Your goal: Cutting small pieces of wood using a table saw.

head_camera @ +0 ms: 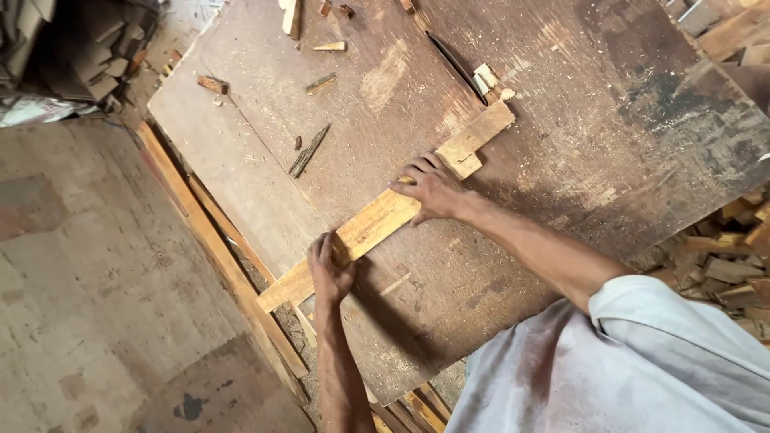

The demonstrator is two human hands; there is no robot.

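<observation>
Your fingers (417, 170) on the right hand (435, 192) are spread a little and press flat on top of the long wood strip (377, 224). They are not wrapped around it. The fingers (322, 250) of your left hand (330, 273) curl over the strip lower down, close to the near edge of the tabletop (561, 120), and seem to grip its side. The strip lies flat under both hands and runs slanted, from the edge by your left hand up past your right hand. Its low end sticks out a bit over the edge.

Just past your right fingers, a short wood block (473, 143) touches the strip's far end. Beyond that is a thin dark slot (449, 58) in the tabletop, with small pale wood bits (485, 80) beside it. Holding the strip in two spots likely keeps it flat and straight.

Your right arm reaches out long across the tabletop. Your left arm comes straight up from below, wrist bent a little. Farther out are chips, splinters and sawdust, and a pile of wood scraps (726, 256) lies off to your right.
</observation>
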